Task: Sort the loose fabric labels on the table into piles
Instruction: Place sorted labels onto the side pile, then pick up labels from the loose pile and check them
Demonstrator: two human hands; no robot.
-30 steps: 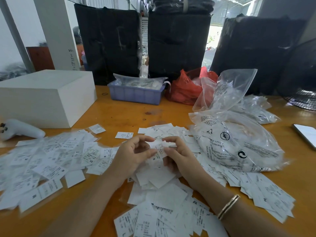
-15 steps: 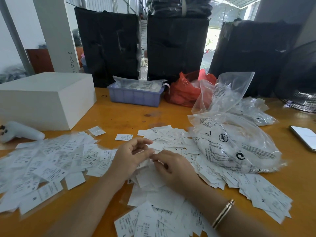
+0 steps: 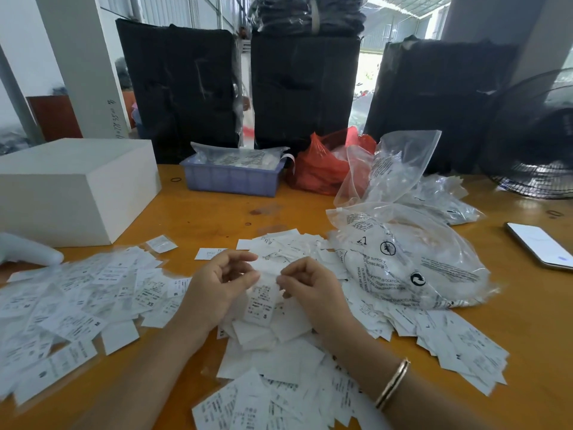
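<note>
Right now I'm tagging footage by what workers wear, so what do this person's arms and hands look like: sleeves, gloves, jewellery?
Both forearms are bare as far as the frame shows, with no sleeve in view. The left hand and right hand wear no gloves, and I can make out no rings. The right wrist carries a thin gold-coloured bangle with a dark stripe along it. The left wrist shows no band or watch.

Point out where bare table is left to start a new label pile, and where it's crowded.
Bare wood lies between the white box, the blue bin and the labels, and on the right between the clear bag and the phone. Crowded: around the left hand and right hand, where labels cover the table.
</note>
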